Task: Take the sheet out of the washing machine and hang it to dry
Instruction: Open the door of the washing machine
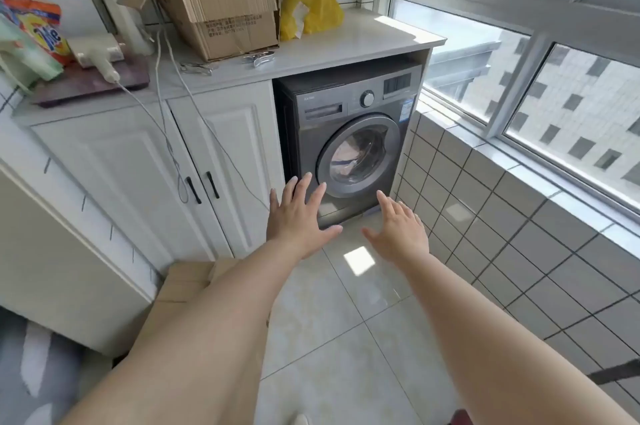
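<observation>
A grey front-loading washing machine [349,137] stands under the white countertop, its round door [358,156] closed. Through the glass a pale sheet [348,156] shows inside the drum. My left hand [298,216] reaches forward with fingers spread and straight, in front of the machine's lower left corner, holding nothing. My right hand [398,227] is stretched out beside it, fingers straight, over the floor in front of the machine's base, also empty. Both hands are apart from the door.
White cabinet doors [221,161] stand left of the machine, cables hanging over them. A cardboard box [221,5], yellow bag [311,14] and detergent bag [41,29] sit on the countertop. A tiled wall with windows [519,106] runs along the right. A flat cardboard piece [187,282] lies on the floor.
</observation>
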